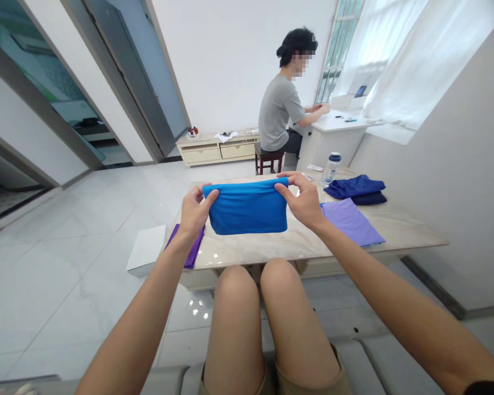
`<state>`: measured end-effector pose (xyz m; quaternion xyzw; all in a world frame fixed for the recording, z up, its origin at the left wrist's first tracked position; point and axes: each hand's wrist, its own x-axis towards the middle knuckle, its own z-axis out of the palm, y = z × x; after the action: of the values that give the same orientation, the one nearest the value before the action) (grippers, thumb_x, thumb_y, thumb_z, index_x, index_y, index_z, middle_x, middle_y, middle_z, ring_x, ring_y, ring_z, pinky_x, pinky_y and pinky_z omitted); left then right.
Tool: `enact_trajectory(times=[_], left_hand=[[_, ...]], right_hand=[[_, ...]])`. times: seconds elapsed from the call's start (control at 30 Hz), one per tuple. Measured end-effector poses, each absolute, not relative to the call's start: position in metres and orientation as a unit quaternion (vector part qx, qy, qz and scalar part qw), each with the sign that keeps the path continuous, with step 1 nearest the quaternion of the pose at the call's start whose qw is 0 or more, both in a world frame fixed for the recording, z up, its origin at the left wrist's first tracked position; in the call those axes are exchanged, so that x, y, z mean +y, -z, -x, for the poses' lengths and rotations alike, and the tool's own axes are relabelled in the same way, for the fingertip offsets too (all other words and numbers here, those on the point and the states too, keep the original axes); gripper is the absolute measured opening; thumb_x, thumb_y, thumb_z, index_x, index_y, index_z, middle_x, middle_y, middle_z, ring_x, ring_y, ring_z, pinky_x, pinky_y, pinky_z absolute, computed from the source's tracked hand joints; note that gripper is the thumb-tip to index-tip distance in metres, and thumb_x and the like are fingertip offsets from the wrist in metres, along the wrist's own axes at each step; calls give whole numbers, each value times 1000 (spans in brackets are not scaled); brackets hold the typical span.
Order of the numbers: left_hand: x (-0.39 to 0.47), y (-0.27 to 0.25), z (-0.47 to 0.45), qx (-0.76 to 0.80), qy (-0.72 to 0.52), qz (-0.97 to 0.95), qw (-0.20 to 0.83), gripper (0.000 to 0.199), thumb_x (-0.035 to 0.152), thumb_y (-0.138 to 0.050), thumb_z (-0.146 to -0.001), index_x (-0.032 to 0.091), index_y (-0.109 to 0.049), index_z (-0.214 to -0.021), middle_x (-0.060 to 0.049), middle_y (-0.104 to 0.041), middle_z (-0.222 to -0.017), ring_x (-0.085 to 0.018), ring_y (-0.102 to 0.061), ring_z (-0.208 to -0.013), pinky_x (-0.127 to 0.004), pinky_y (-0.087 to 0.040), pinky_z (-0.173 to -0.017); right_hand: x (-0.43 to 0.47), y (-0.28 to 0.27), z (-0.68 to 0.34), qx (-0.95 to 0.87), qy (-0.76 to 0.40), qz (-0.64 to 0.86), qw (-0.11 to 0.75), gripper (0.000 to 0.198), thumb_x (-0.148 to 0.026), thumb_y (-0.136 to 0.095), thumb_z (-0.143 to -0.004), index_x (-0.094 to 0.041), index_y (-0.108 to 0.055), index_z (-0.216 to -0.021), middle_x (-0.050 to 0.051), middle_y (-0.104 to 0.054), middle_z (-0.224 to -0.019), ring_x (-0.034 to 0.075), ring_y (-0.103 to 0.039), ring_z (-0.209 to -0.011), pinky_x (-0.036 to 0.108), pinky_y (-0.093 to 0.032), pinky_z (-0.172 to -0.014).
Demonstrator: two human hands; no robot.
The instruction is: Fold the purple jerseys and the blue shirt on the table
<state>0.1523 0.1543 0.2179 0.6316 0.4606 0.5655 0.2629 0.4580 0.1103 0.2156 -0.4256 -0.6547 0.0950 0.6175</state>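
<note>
A folded blue cloth (pixel 249 211) hangs stretched between my hands, above the marble-topped table. My left hand (pixel 197 208) pinches its upper left corner, thumb on the near side. At the upper right corner my right hand (pixel 302 198) grips it the same way. Below my left wrist a folded purple cloth (pixel 195 251) lies at the table's left end. Right of my right hand lies a flat lavender cloth (pixel 352 222), and behind it sits a pile of dark blue cloth (pixel 356 189).
The low table (pixel 239 253) stands before my knees. A clear bottle (pixel 331 169) with a dark cap is near its far edge. A white box (pixel 147 249) stands on the floor at left. A person (pixel 278 109) sits on a stool at a white desk (pixel 337 125) by the window.
</note>
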Motion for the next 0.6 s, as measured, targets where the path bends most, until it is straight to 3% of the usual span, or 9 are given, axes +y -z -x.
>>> enact_trajectory(times=[0.1, 0.27, 0.47, 0.6], left_hand=[[158, -193, -162, 450, -550, -625, 325, 39, 57, -77, -91, 22, -61, -91, -1, -66, -85, -18, -62, -80, -29, -52, -74], [162, -120, -169, 523, -503, -617, 305, 28, 47, -70, -97, 24, -55, -92, 1, -62, -81, -17, -60, -77, -27, -48, -72], [186, -49, -164, 574, -463, -611, 289, 15, 35, -63, -101, 25, -58, -110, 0, -67, -86, -19, -66, -79, -27, -47, -71], [226, -18, -165, 629, -381, -634, 241, 23, 24, -61, -99, 24, -60, -122, -4, -73, -98, -21, -71, -80, -32, -52, -75]], right_hand=[[110, -185, -452, -634, -162, 448, 609, 41, -63, -66, -103, -24, -65, -91, 5, -73, -96, 23, -68, -95, 37, -58, -93], [109, -109, -440, -579, -247, 524, 574, 46, -70, -62, -102, -25, -59, -92, -1, -62, -80, 16, -55, -65, 28, -47, -59], [131, -48, -445, -516, -274, 619, 524, 44, -68, -66, -98, -25, -60, -106, 7, -77, -94, 24, -71, -76, 32, -52, -61], [165, -16, -464, -530, -287, 700, 382, 30, -45, -68, -97, -23, -59, -116, 10, -81, -98, 27, -75, -84, 36, -56, -72]])
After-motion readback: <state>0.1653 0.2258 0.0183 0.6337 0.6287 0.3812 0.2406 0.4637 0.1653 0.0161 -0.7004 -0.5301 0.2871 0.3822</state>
